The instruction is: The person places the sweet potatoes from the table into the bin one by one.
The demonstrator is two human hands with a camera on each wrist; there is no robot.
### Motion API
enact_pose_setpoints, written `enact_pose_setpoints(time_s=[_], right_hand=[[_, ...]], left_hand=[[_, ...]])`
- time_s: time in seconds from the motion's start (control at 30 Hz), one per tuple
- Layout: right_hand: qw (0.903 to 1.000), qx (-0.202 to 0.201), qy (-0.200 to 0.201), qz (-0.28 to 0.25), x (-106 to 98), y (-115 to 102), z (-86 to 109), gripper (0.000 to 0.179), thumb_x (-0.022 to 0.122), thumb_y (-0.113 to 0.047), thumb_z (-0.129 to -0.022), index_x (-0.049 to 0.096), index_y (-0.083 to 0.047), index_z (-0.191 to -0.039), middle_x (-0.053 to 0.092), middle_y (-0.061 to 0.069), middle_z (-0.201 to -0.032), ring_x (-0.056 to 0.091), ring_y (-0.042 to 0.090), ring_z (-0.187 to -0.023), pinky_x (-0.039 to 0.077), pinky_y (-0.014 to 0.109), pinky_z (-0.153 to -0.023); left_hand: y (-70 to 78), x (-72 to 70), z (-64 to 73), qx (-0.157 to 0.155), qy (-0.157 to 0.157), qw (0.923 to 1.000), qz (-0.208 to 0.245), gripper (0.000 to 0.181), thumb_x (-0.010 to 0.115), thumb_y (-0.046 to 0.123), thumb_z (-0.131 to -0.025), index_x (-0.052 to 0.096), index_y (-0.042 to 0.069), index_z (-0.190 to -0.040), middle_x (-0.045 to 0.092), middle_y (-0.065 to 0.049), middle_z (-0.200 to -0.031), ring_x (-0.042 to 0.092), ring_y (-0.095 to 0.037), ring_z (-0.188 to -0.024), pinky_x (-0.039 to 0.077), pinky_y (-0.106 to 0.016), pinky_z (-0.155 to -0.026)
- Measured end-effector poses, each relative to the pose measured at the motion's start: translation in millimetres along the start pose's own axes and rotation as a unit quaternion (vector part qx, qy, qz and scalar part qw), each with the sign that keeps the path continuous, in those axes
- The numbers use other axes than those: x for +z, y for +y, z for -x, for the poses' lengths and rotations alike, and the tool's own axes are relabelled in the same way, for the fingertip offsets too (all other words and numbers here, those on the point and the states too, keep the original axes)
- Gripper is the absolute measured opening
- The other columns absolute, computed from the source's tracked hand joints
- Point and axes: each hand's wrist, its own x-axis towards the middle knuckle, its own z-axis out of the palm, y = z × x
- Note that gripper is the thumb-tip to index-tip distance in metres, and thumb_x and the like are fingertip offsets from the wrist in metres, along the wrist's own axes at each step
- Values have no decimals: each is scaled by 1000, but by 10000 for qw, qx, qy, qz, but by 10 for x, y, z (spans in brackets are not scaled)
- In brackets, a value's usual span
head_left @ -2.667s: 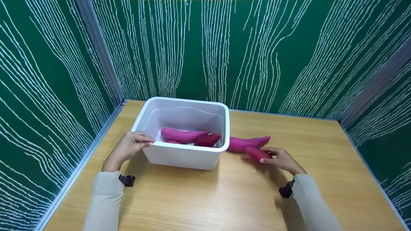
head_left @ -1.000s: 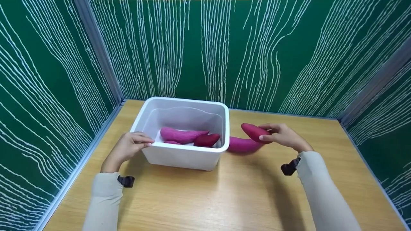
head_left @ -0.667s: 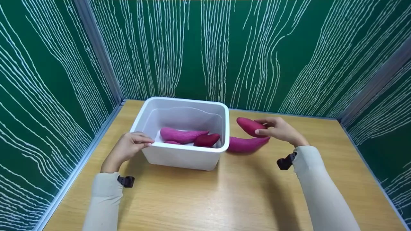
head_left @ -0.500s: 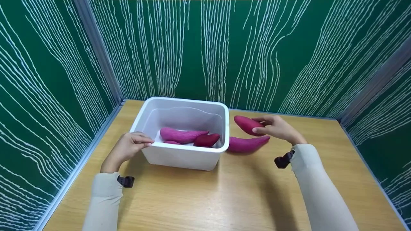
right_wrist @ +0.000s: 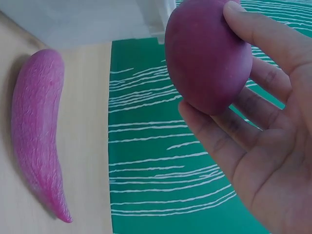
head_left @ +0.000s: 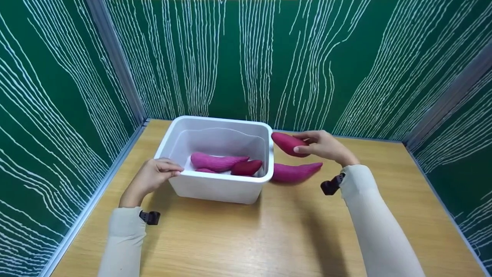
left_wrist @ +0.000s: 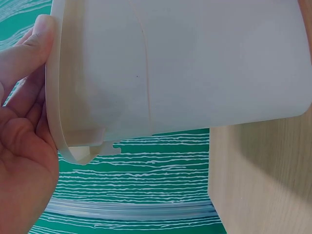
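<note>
My left hand point(head_left: 152, 175) grips the front left rim of a white plastic bin point(head_left: 217, 188), thumb and fingers pinching its lip. In my right hand point(head_left: 326, 146) a smooth dark red sweet potato point(head_left: 285, 144) is held between thumb and fingers, up off the table, its tip overlapping the bin's right rim in the head view. Inside the bin lie a long pink sweet potato point(head_left: 215, 162), a dark red one point(head_left: 246, 168) and part of another pink one, mostly hidden by the front wall. A curved pink sweet potato point(right_wrist: 39, 131) rests on the table beside the bin's right side.
The wooden table point(head_left: 215, 238) is enclosed by green panels point(head_left: 307, 69) with wavy white lines, at the back and both sides. Grey metal posts point(head_left: 115, 57) stand at the corners. Each wrist wears a small black camera point(head_left: 153, 217).
My right hand has picked up the dark red sweet potato from beside the curved pink one, raised it and carried it left toward the bin's right rim. My left hand stays on the rim.
</note>
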Motion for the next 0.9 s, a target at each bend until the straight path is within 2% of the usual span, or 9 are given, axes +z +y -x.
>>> enact_pose_setpoints(time_s=[0.23, 0.33, 0.47, 0.53, 0.7, 0.9], right_hand=[[9999, -134, 26, 38, 25, -131, -63, 62, 72, -47, -83, 56, -17, -135, 63, 12, -121, 60, 28, -107, 50, 46, -97], [9998, -193, 46, 86, 41, -183, -97, 62, 72, -46, -82, 57, -17, -134, 63, 12, -121, 60, 29, -107, 50, 46, -95], [9997, -219, 36, 65, 79, -251, -132, 60, 73, -44, -82, 57, -17, -133, 63, 11, -121, 60, 29, -107, 50, 46, -95], [9997, -249, 46, 72, 97, -280, -151, 60, 74, -44, -82, 58, -17, -133, 63, 10, -121, 60, 28, -107, 50, 45, -95], [9995, -307, 82, 69, 131, -353, -188, 60, 75, -44, -81, 58, -17, -132, 63, 11, -121, 61, 28, -106, 51, 47, -95], [9994, -303, 131, -57, 181, -436, -227, 59, 75, -43, -81, 59, -17, -132, 64, 10, -119, 61, 27, -106, 49, 47, -95]], left_hand=[[-5, 0, -2, -73, 33, 10000, 12, 15, 71, 5, -84, 78, 9, -97, 72, -12, -104, 60, -29, -105, 54, -42, -92], [-3, -4, 0, 37, 95, 9999, -15, 15, 72, 4, -83, 78, 8, -96, 72, -11, -102, 62, -27, -103, 55, -29, -87], [-8, -3, -7, 133, 107, 9998, -44, 15, 73, 4, -82, 78, 7, -96, 73, -11, -101, 62, -26, -102, 50, -14, -80], [-7, -2, -11, 117, 80, 9999, -55, 15, 73, 4, -83, 78, 7, -96, 73, -11, -101, 62, -26, -102, 52, -16, -81], [-1, 3, -10, -2, 54, 10000, -80, 15, 72, 4, -83, 77, 7, -97, 72, -12, -102, 62, -27, -103, 55, -38, -89], [11, 4, -12, -108, 25, 9999, -45, 15, 71, 3, -84, 77, 7, -97, 72, -13, -104, 62, -29, -104, 53, -43, -93]])
